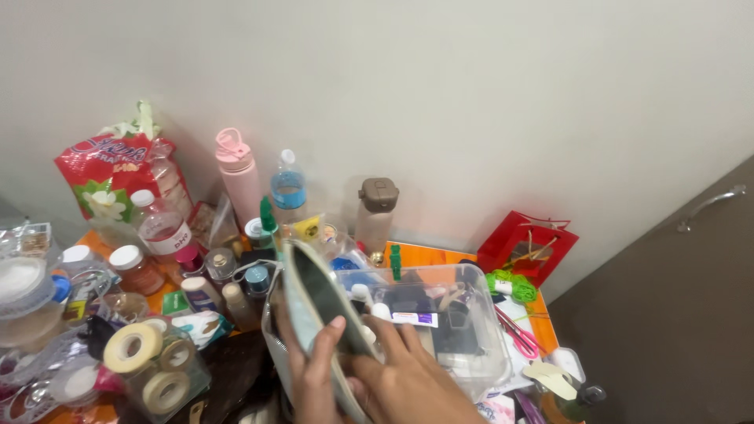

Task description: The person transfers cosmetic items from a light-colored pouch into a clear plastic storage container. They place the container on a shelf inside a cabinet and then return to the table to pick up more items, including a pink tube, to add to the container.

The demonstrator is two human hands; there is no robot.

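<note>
My left hand [314, 377] grips the side of a pale green zip pouch [310, 290] and holds it upright at the bottom centre. My right hand [404, 377] reaches into the open pouch, with fingers beside a white tube [412, 318]. A clear plastic box [463, 314] sits just to the right of the pouch and holds small items.
The orange table [428, 255] is crowded: a pink bottle [238, 177], a blue-labelled water bottle [288, 188], a beige bottle [375, 208], tape rolls [133, 347] in a clear box, jars, a red gift bag [525, 247], green yarn [510, 284], pink scissors [518, 336]. A brown door [667, 314] stands at right.
</note>
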